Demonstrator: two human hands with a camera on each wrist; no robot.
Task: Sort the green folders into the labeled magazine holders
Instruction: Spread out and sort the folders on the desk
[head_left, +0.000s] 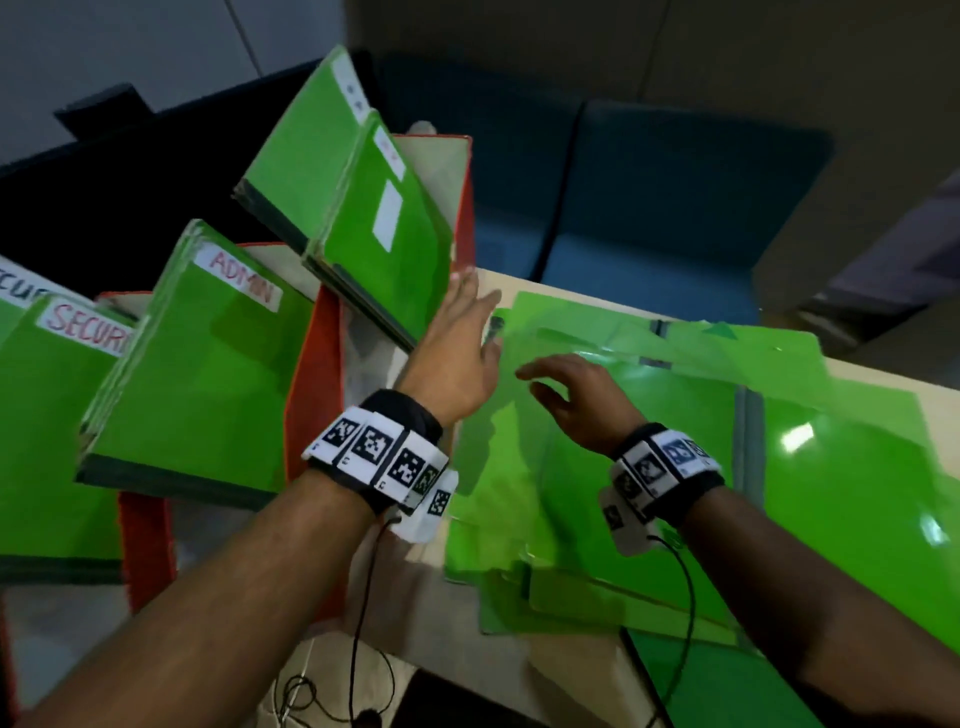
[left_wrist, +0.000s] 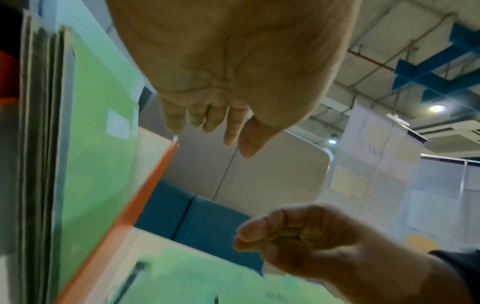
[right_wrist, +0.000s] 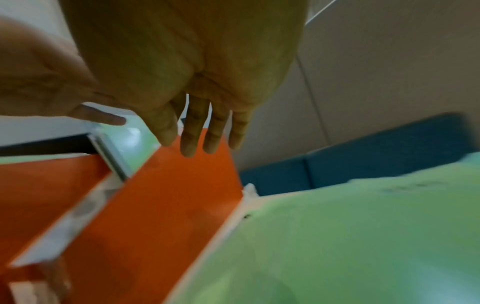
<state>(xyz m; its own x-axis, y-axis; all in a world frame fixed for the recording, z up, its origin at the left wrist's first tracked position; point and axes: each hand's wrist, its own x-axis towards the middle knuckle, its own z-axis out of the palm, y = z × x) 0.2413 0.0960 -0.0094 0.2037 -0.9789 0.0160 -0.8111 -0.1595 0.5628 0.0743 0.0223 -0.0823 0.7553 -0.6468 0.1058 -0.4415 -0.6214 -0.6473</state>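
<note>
Both forearms are bare, with no sleeve reaching the wrists. The left hand has a black fabric wristband behind it, wrapped by a ring of white square tags printed with black pixel-pattern markers; a white plastic block with one more marker hangs at the band's 5 o'clock side. The right hand wears a matching black band with the same white marker tags and a white block at its 7 o'clock side. A thin black cable trails from the left block, another thin black cable from the right.
</note>
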